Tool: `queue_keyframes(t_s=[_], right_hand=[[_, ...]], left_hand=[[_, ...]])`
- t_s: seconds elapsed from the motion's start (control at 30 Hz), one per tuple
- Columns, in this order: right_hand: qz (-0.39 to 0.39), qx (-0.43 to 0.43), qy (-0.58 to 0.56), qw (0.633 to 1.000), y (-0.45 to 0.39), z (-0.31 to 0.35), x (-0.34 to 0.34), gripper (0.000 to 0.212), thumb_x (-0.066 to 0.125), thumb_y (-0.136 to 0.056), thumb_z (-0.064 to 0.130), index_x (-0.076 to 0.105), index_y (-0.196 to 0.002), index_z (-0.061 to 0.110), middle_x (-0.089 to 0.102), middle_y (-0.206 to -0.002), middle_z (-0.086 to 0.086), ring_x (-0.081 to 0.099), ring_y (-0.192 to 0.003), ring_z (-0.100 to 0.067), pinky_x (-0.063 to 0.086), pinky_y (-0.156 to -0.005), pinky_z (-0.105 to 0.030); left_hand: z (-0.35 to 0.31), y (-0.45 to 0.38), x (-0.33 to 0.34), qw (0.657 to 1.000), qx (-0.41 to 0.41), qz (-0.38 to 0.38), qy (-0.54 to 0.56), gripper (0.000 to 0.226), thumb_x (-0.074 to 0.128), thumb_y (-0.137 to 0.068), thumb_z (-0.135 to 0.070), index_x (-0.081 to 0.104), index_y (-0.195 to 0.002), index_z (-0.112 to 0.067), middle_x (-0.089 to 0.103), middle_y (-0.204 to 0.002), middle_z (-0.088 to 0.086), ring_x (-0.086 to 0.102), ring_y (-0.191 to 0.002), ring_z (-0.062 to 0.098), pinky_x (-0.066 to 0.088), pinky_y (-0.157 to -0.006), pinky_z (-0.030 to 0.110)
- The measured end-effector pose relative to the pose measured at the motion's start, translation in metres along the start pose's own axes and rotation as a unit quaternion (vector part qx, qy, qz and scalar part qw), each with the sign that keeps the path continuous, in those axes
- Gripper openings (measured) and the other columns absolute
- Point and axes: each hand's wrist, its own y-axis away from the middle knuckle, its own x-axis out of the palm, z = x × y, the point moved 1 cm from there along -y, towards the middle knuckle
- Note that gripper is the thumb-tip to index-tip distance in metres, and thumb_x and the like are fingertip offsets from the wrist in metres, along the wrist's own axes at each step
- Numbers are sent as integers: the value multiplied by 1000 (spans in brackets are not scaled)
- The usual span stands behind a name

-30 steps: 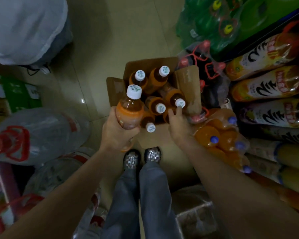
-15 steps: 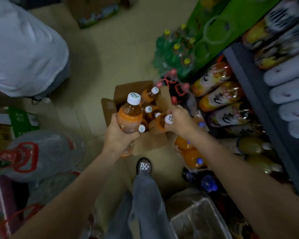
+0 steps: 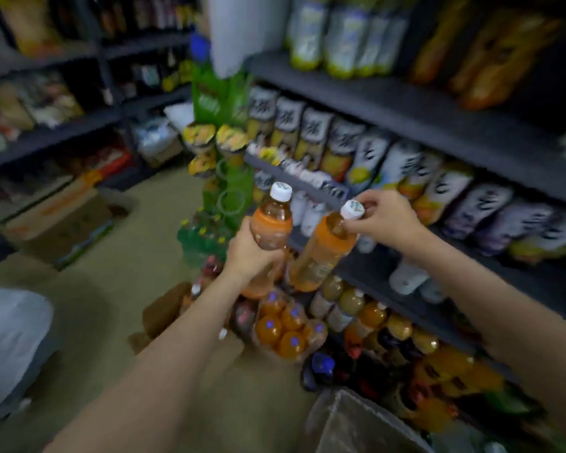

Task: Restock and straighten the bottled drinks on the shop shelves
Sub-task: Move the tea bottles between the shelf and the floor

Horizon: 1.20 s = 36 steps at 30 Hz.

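Observation:
My left hand (image 3: 249, 256) grips an orange-labelled tea bottle (image 3: 272, 223) with a white cap, held upright by its lower body. My right hand (image 3: 386, 217) pinches the white cap and neck of a second, tilted tea bottle (image 3: 324, 253). Both bottles hang in front of the dark shelves (image 3: 406, 109) on the right. Those shelves carry rows of bottled drinks with white and yellow labels (image 3: 366, 152). The cardboard box (image 3: 167, 308) that held the bottles lies on the floor, mostly hidden behind my left forearm.
Shrink-wrapped packs of orange drinks with blue caps (image 3: 285, 328) and green bottles (image 3: 206, 233) stand on the floor by the shelf. A green display stand (image 3: 223, 132) rises beyond them. A person in grey (image 3: 10, 338) is at the left. More boxes (image 3: 62, 223) lie at the far left.
My right hand has lifted a second tea bottle out of the box. Both hands have risen with their bottles, and my view has swung up from the floor to the shelves.

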Motion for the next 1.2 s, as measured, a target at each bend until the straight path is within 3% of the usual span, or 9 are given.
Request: queue_keyframes(t_s=[0.1,0.2,0.37,0.5,0.6,0.77,0.87,1.03,1.2], right_hand=[[-106,-19,12,994,29,-7,-101,24,77,-71,19,69,-85,2,62,-67,-8,52,-66,-12,31,-54,-21],[-261,-25,11,965,67,-29,-188,22,74,-76,22,66,-88,5,60,-77,-5,52,-72,-15,33,-60,-19],[-529,51,-89,843,140,-110,-313,25,62,-87,32,52,-73,14,47,-64,6,45,-60,-5,34,-54,-12],[-636,107,-221,732,190,-195,-382,27,53,-92,36,42,-74,19,43,-72,5,46,-69,-11,37,-65,-27],[-648,60,-101,753,224,-255,-412,21,48,-96,33,44,-86,14,44,-73,11,43,-65,0,34,-58,-12],[-618,-19,-8,786,232,-343,-446,23,51,-95,24,47,-106,4,53,-84,-4,49,-72,-15,30,-60,-17],[-593,-45,-19,803,214,-381,-458,21,50,-92,26,46,-104,11,52,-87,-2,50,-75,-15,30,-60,-14],[-579,-5,-101,809,181,-423,-461,28,52,-94,22,50,-113,1,59,-96,-6,58,-92,-27,36,-70,-14],[-475,7,-139,869,150,-442,-469,65,70,-81,21,37,-135,9,48,-122,2,46,-115,-10,32,-93,-13]], left_hand=[[-78,-2,46,995,73,65,18,64,83,-50,-23,50,-104,-20,64,-101,7,61,-102,29,48,-91,42],[-157,8,100,979,143,134,49,61,84,-55,-13,51,-107,-15,63,-99,6,61,-100,26,48,-86,37],[-256,51,209,938,243,229,88,61,82,-64,-4,50,-115,-13,62,-103,1,59,-97,19,44,-81,31],[-309,96,300,909,287,285,101,60,79,-68,-6,47,-116,-21,57,-99,-11,55,-93,9,41,-81,25],[-346,125,369,895,317,305,74,60,80,-68,-8,44,-113,-23,56,-100,-10,54,-93,5,38,-77,17],[-385,146,471,892,318,320,35,68,82,-64,-6,47,-121,-17,60,-108,-3,57,-106,15,43,-82,18],[-400,144,508,904,308,296,25,69,81,-65,-4,46,-123,-20,58,-104,-9,54,-101,7,42,-74,7],[-418,125,541,932,266,245,25,68,78,-68,-6,46,-127,-19,60,-113,-1,56,-107,15,42,-89,26],[-424,114,564,946,217,228,73,61,76,-72,-9,48,-125,-22,61,-101,-10,58,-103,14,44,-85,26]])
